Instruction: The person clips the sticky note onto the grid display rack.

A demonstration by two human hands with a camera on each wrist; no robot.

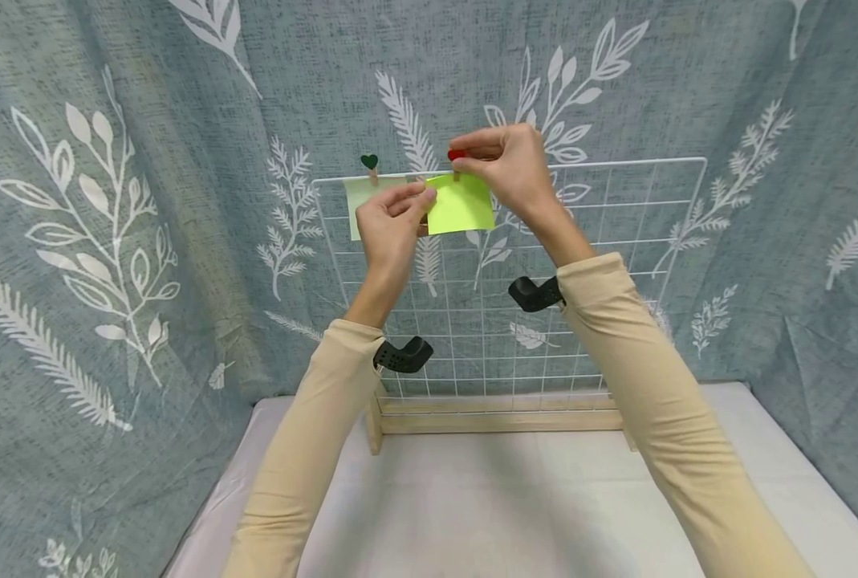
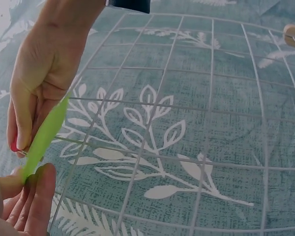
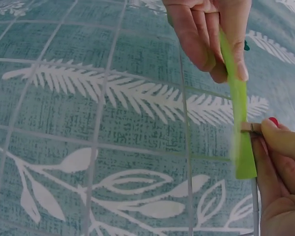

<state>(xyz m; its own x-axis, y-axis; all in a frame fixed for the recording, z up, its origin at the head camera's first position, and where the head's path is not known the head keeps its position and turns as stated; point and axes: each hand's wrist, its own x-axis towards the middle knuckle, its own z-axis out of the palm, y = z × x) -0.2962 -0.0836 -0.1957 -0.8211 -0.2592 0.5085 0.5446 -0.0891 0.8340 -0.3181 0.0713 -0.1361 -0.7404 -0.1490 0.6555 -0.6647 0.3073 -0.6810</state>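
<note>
My left hand (image 1: pixel 388 227) pinches the left edge of a bright yellow-green paper note (image 1: pixel 463 205) between thumb and fingers. At the note's top edge, my right hand (image 1: pixel 518 167) pinches a small wooden clothespin (image 3: pixel 250 128) with a red heart (image 1: pixel 456 154) on it. The right wrist view shows the clothespin's tip at the note, which stands nearly edge-on there. Both sit at the top bar of a white wire grid (image 1: pixel 631 163). To the left, a pale green note (image 1: pixel 357 210) hangs from the bar under a clothespin with a dark green heart (image 1: pixel 369 162), partly hidden by my left hand.
The grid stands upright in a wooden base (image 1: pixel 501 422) on a white-covered table (image 1: pixel 486 506). Behind and at both sides hangs a blue-green curtain (image 1: pixel 205 160) with white leaf prints. A black wrist camera (image 1: pixel 404 355) sticks out from my left sleeve, another (image 1: pixel 533 295) from the right.
</note>
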